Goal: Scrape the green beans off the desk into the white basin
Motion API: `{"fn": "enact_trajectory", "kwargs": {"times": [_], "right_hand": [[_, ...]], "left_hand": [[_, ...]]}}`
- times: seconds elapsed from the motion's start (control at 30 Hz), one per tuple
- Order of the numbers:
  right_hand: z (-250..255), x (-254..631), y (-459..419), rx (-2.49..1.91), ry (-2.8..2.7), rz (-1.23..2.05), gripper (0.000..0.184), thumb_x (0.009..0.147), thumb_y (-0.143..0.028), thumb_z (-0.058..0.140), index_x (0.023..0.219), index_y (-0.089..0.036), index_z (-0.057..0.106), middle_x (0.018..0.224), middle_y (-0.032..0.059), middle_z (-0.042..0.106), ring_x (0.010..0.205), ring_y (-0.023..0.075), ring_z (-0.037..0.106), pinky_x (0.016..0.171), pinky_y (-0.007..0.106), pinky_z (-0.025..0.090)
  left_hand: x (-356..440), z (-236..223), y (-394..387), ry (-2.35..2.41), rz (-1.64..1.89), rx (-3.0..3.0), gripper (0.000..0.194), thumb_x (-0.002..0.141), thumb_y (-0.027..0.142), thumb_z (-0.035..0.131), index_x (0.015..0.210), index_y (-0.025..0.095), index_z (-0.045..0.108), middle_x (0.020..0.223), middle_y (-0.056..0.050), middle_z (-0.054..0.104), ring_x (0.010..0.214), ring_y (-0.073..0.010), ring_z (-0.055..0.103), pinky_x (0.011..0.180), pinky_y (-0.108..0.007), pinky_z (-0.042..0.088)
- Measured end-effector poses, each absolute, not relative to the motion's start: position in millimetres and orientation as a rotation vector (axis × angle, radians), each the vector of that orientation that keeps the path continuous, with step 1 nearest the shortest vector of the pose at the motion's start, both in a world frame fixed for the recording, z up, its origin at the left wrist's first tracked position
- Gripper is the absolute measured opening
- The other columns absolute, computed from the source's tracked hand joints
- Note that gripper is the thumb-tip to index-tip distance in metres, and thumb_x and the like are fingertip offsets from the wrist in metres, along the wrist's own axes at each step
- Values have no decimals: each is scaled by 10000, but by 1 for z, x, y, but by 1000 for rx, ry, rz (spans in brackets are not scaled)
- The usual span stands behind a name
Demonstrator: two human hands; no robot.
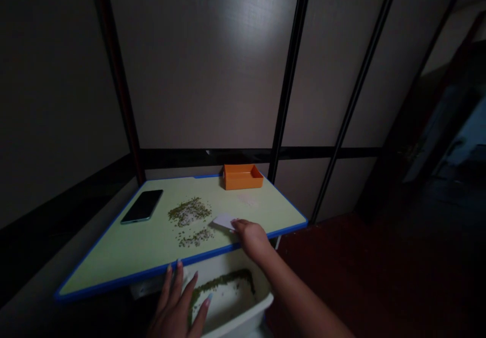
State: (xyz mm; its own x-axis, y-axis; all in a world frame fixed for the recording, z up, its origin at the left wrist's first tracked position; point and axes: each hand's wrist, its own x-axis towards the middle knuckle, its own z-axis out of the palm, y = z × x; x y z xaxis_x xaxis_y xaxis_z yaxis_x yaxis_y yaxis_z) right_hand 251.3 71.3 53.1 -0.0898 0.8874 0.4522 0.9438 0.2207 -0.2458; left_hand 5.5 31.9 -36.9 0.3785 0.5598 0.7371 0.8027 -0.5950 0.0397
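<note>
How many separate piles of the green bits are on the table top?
2: a larger pile near the table's middle, right of the phone, and a smaller pile nearer the front edge. More bits lie in the white tub below.

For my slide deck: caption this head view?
Right hand holds white card beside scattered seeds; left hand steadies white tub.

The left hand (178, 302) is cut off at the wrist by the lower picture edge. The white plastic tub (243, 312) below the pale green blue-edged counter (132, 252) is partly hidden by that counter's near rim and by the left hand, and its base runs out of frame. The small greenish grains (190, 214) scattered on the counter are too small to identify. The orange rectangular tray (242, 176) shows no visible contents; its interior is shadowed.
</note>
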Motion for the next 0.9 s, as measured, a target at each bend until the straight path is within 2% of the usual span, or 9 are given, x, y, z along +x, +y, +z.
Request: {"fn": "enact_trajectory", "kwargs": {"times": [0.3, 0.43, 0.7, 0.9], "right_hand": [[67, 280, 100, -1918, -1918, -97, 271, 916, -225, 492, 1096, -199, 693, 1090, 99, 720, 969, 199, 681, 816, 246, 477], [68, 284, 102, -1936, -1898, -88, 290, 929, -246, 469, 1117, -204, 685, 1138, 101, 705, 1007, 210, 667, 833, 258, 473], [52, 289, 99, -1726, -1698, -140, 349, 925, -260, 468, 1214, -203, 654, 1225, 102, 671, 1078, 246, 646, 914, 326, 478], [44, 296, 102, -1352, -1473, -15, 332, 890, -269, 461, 1124, -205, 687, 1151, 81, 702, 1060, 230, 635, 930, 334, 467]], "left_hand": [[-3, -36, 40, -1114, -970, -2378, 427, 843, 385, 524, 1197, 172, 634, 1489, -171, 384, 1418, -352, 220, 965, -488, 509], [-5, -42, 43, -1129, -967, -2365, 432, 838, 386, 535, 1201, 174, 633, 1495, -178, 375, 1415, -363, 214, 965, -500, 504], [-13, -46, 47, -1138, -876, -2441, 483, 823, 377, 583, 1267, 186, 585, 1553, -169, 242, 1425, -373, 164, 986, -510, 486], [-14, -47, 49, -1197, -833, -2474, 476, 839, 375, 559, 1270, 173, 585, 1529, -195, 287, 1423, -377, 158, 1003, -543, 460]]}}
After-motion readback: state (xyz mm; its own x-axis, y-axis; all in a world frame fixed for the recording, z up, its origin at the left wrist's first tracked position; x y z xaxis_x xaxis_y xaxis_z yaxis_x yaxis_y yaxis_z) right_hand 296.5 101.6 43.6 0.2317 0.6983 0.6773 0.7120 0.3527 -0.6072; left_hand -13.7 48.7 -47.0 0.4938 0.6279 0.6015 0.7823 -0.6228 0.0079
